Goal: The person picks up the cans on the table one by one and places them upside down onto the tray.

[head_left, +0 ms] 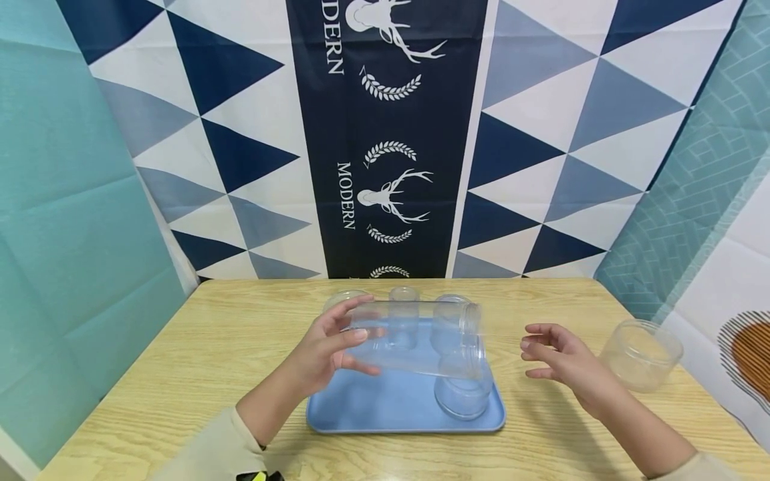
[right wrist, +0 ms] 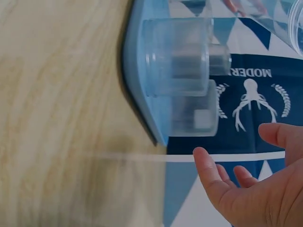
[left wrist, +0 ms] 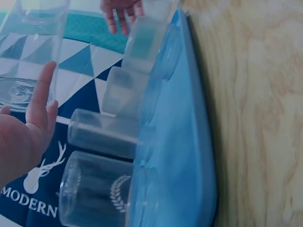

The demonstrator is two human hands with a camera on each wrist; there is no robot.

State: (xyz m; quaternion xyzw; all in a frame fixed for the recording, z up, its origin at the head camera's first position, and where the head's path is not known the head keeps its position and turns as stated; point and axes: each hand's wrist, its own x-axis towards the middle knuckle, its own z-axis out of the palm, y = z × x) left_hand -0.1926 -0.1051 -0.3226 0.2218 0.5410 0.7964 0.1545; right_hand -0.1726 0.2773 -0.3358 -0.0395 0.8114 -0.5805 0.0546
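A large clear jar (head_left: pixel 430 364) lies sideways in the air above the blue tray (head_left: pixel 373 409). My left hand (head_left: pixel 325 347) grips its left end, thumb in front and fingers spread around it; the jar's rimmed end points right. In the left wrist view the same jar (left wrist: pixel 33 52) shows at the upper left, beside the fingers. My right hand (head_left: pixel 568 364) hovers to the right of the tray, fingers loosely bent and holding nothing. On the tray stand several clear jars, among them a wide one (head_left: pixel 462 399) at the front right and a narrow one (head_left: pixel 404 334) behind.
Another clear wide jar (head_left: pixel 642 354) stands on the wooden table (head_left: pixel 228 347) near its right edge, beyond my right hand. At the tray's back left, a round jar (head_left: pixel 344 296) is partly hidden by my left hand. A patterned cloth (head_left: pixel 252 147) hangs behind the table.
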